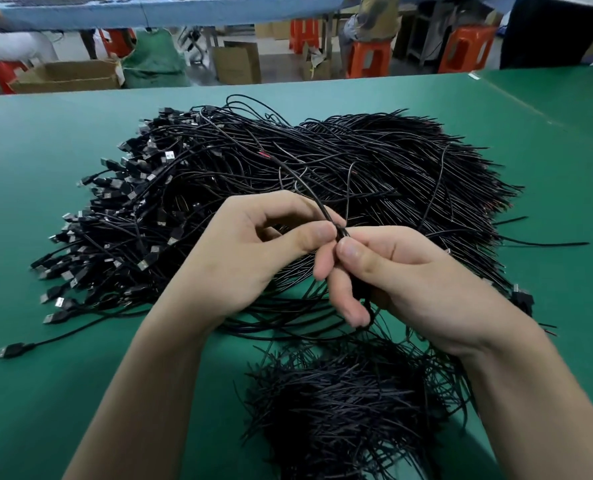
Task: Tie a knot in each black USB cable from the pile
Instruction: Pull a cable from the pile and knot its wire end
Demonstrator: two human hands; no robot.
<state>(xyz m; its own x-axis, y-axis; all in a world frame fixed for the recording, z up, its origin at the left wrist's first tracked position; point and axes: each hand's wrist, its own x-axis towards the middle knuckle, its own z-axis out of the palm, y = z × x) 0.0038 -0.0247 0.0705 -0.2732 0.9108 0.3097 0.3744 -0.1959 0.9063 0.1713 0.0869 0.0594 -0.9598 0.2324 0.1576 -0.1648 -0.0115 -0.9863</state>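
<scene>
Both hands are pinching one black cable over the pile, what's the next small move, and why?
Likely draw the hands apart to tighten any knot. The left hand and right hand pinch the cable at nearly one spot, its free end sticking up; any loop is hidden in their grip.

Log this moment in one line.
left hand: pinches cable | right hand: pinches same cable | pile: behind hands, on green table | nearer heap: under right wrist

— What's the worktop (46, 140) like?
— Green and flat; a broad pile of black USB cables (322, 161) lies across its middle, plugs fanned left, bare ends right.
— Anything nearer?
— A smaller heap of thin black strands (340, 403) at the near edge; one stray plug (11, 350) lies apart, far left.
</scene>
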